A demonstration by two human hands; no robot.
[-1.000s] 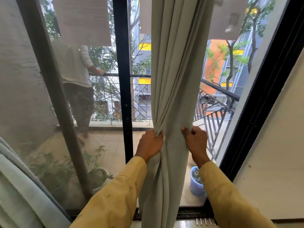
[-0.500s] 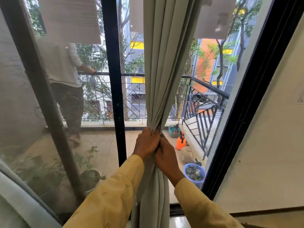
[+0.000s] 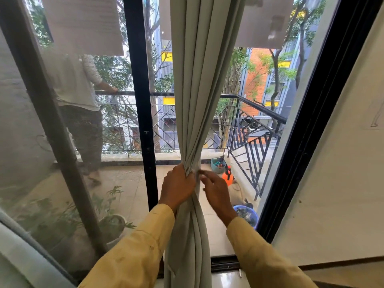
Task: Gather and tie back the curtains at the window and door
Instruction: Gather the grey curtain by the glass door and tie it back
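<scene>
Left hand [image 3: 179, 187] grips pleated grey fabric curtain [image 3: 199, 84].

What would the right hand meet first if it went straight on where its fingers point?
Probably the curtain: the right hand points up-left at its bunched folds, just beside where the left hand grips them. It looks nearly at the fabric; depth is unclear.

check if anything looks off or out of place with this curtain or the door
Nothing stands out. The curtain hangs in even folds, bunched where the left hand grips it; the right hand is open beside it. No tie is on it yet, and nothing looks spilled on the balcony floor.
</scene>
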